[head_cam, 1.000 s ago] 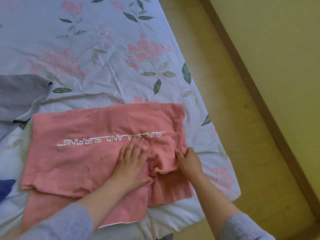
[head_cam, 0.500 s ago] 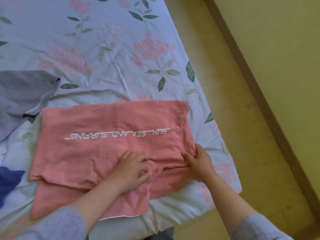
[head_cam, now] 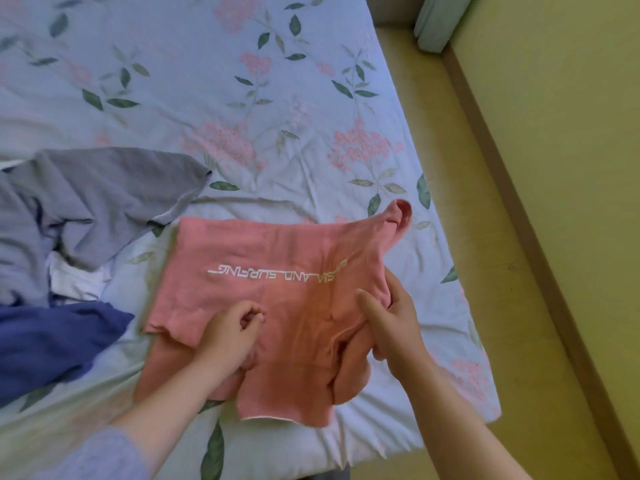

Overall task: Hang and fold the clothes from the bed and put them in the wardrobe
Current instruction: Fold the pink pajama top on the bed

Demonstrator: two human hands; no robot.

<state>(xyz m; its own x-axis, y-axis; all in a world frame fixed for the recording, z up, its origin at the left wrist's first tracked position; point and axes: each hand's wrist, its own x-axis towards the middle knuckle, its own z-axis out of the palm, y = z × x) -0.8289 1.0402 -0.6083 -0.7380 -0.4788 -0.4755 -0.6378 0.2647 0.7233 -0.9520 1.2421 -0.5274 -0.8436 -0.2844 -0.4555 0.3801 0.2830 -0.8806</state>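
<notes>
Pink T-shirt near the bed's right edge: right hand grips its raised right side; left hand, fingers curled, rests mid-cloth, pinch unclear.

soft, even daylight, faint shadows, slight motion blur throughout, wide-angle bending toward the edges.

right hand fingertips probably behind pink shirt | blue garment cut off left

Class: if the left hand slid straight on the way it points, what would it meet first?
Probably the white lettering on the pink shirt beneath the left hand; the right hand lies off that line.
</notes>
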